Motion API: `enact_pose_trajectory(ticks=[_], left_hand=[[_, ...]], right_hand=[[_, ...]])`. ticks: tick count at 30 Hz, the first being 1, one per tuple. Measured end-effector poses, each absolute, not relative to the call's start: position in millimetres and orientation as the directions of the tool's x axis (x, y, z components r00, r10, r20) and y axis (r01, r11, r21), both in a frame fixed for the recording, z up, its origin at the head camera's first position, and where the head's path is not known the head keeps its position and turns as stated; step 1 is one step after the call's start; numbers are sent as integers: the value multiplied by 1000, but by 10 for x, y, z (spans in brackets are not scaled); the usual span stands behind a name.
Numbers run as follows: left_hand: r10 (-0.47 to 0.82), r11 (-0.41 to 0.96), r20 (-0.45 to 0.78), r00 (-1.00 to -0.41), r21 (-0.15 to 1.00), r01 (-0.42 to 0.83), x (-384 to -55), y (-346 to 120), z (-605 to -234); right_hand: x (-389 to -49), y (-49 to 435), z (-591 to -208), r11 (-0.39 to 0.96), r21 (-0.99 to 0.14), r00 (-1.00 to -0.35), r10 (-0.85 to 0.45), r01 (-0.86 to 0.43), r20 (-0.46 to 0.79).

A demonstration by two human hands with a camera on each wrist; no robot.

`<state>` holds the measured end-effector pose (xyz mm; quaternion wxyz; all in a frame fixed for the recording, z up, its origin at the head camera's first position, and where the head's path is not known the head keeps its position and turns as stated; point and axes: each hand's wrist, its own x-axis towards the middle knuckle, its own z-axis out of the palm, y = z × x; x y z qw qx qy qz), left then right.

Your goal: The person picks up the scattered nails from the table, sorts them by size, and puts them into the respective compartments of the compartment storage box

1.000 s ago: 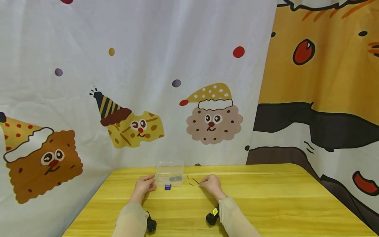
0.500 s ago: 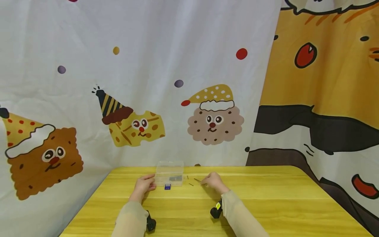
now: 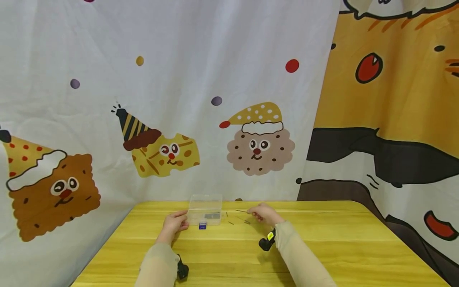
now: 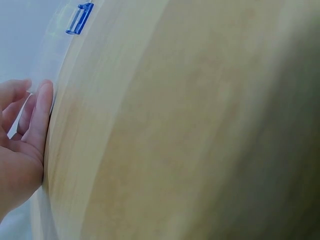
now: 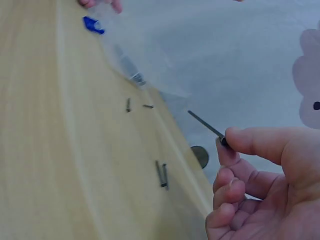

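Observation:
My left hand [image 3: 173,227] holds the left end of a clear plastic box [image 3: 205,204], whose lid stands raised at the back. In the left wrist view, thumb and fingers close on the box's corner. A blue latch [image 3: 202,225] sits at its front, and grey pieces [image 3: 212,216] lie inside. Off to the right, my right hand [image 3: 265,214] pinches a long dark screw [image 5: 206,124] by its head between thumb and forefinger, above the table. Below it, two long screws [image 5: 161,174] lie side by side. Two shorter screws [image 5: 128,105] rest nearer the box.
Beneath everything is a yellow wood-grain table [image 3: 229,255]. A white curtain [image 3: 172,79] with cartoon prints hangs just behind its back edge. A black wrist camera [image 3: 267,241] sits on the right wrist and another camera [image 3: 182,269] on the left.
My right hand has lifted and moved right, carrying a long screw up from the table. The two long screws beneath it now show. My left hand stays at the box.

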<state>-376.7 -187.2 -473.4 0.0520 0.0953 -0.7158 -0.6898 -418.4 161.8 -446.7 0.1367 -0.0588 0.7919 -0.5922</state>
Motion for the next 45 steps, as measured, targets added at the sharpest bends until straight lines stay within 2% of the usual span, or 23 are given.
enact_pose_trajectory(ticks=[16, 32, 39, 45], left_hand=[[-216, 39, -49, -975, 997, -59, -3767, -1880, -4777], [-217, 60, -39, -975, 997, -54, -3786, -1900, -4780], [-214, 50, -37, -976, 998, -49, -3776, -1880, -4772], [-219, 48, -47, -975, 997, -59, -3775, -1877, -4759]], right_hand=[[-4360, 1646, -4136, 123, -982, -932, -317, 140, -173], [-4492, 1571, -3848, 135, -985, -936, -320, 104, -143], [-4515, 1477, -3927, 161, -984, -935, -334, 71, -122], [-4503, 1335, -4032, 205, -979, -914, -394, 16, -97]])
